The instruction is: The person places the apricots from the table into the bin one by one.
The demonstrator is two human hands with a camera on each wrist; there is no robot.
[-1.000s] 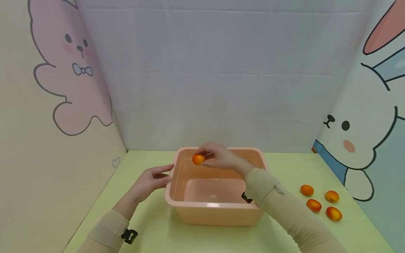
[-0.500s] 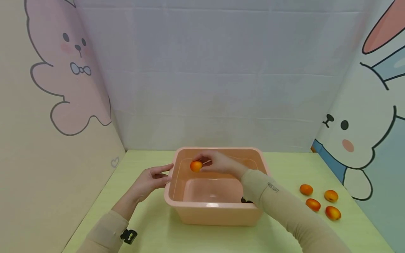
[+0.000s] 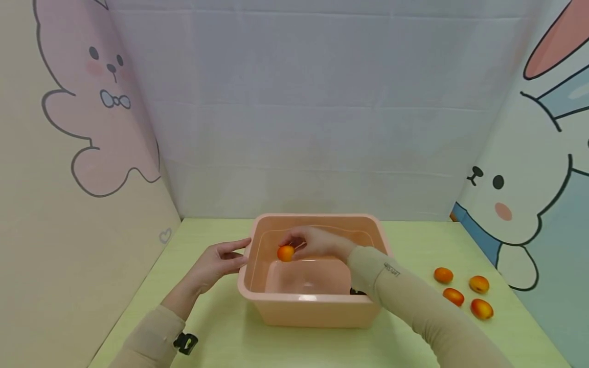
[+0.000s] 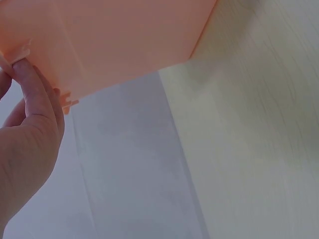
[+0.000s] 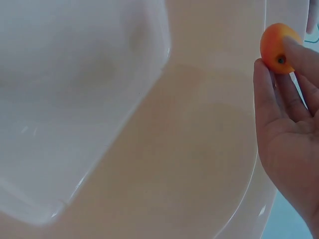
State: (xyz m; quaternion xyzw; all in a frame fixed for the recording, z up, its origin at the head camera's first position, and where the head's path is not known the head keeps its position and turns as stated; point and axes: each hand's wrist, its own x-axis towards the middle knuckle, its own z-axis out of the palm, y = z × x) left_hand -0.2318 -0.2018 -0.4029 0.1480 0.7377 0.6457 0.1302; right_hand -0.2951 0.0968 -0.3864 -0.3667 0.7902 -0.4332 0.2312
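One small orange fruit (image 3: 286, 253) is pinched in the fingertips of the right hand (image 3: 317, 243), which reaches inside the pink tub (image 3: 257, 299) near its far left inner wall. In the right wrist view the fingers (image 5: 271, 92) are curled round the fruit (image 5: 278, 47), thumb on one side and fingertips on the other, and the fruit hangs clear of the tub floor. The left hand (image 3: 216, 263) rests against the outside of the tub's left rim; its fingers are nearly straight and close together, and in the left wrist view a fingertip (image 4: 27, 74) presses on the lip of the rim, steadying it rather than gripping it.

Judging from this, the step in hand is setting the fruit down into the tub, and it looks close to done: the fruit is below the rim but not yet on the bottom. The next move would call for lowering it a little further and spreading the fingers gently, so that it does not roll or bounce.

The tub stands near the middle of the table (image 3: 221, 337) and, as far as can be seen, holds nothing apart from the held fruit. Four more orange fruits (image 3: 462, 294) lie in a loose cluster towards the table's right edge, well apart from the tub.
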